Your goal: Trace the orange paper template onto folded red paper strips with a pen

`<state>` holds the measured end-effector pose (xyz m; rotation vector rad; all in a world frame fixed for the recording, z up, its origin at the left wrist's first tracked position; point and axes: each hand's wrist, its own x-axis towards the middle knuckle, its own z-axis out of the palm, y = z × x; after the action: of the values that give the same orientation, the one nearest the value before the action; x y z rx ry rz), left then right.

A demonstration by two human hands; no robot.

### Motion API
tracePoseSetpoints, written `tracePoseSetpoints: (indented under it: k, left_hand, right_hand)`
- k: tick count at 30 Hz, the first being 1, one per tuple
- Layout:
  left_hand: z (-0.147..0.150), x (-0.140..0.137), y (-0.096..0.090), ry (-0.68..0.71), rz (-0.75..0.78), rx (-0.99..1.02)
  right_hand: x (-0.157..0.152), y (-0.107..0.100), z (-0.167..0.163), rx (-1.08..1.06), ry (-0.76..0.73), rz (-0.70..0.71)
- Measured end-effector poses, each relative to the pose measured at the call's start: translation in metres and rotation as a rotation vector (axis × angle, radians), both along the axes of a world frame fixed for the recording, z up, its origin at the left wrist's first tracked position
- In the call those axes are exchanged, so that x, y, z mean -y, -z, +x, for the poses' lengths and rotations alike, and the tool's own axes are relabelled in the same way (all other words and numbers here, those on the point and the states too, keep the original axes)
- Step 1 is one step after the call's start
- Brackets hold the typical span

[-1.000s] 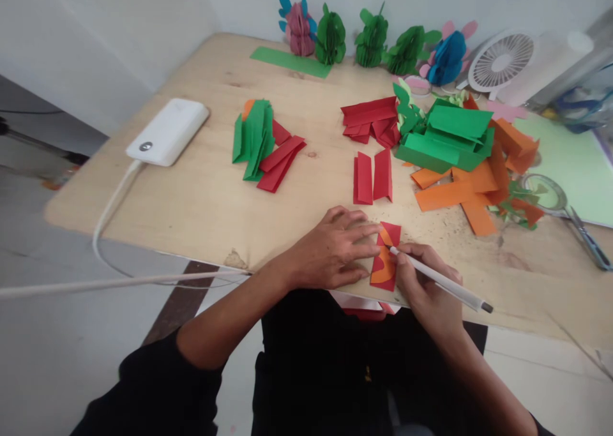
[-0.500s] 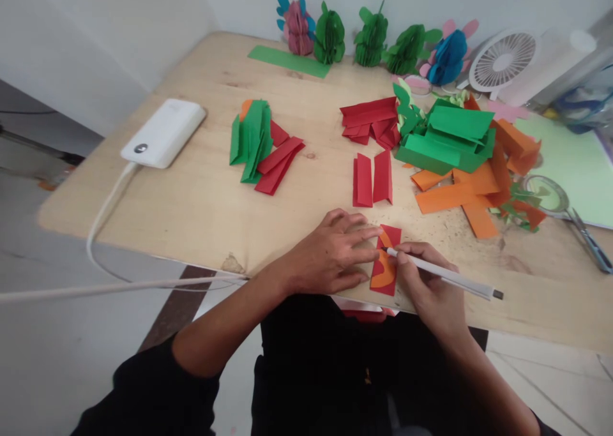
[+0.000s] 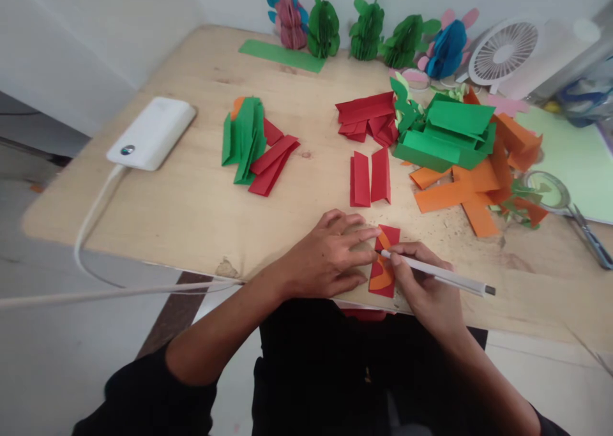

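The pen point(image 3: 443, 274) has slid leftward, pinched by the right hand point(image 3: 428, 290), the splayed left hand point(image 3: 328, 257) touching orange paper point(image 3: 382, 282).

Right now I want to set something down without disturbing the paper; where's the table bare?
Bare table lies between the white device and left hand, and between the leftmost red papers and the red strip pair. The right is crowded with green folds and orange strips.

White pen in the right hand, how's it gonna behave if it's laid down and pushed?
The white pen is probably light, given how slim it looks, and likely stiff, since it looks straight. Its long, narrow shape might roll when pushed.
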<state>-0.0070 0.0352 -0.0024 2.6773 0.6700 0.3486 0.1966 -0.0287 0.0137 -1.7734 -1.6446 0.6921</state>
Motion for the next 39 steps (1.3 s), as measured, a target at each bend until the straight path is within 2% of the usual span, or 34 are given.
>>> tracePoseSetpoints:
  k: [26, 39]
  left_hand:
    - [0.0003, -0.0004, 0.0007, 0.0, -0.013, 0.006]
    - [0.0005, -0.0009, 0.0009, 0.006, -0.009, 0.002]
  right_hand:
    - [-0.0006, -0.0029, 0.0017, 0.022, -0.035, 0.076]
    - [0.0006, -0.0018, 0.0076, 0.015, 0.009, 0.051]
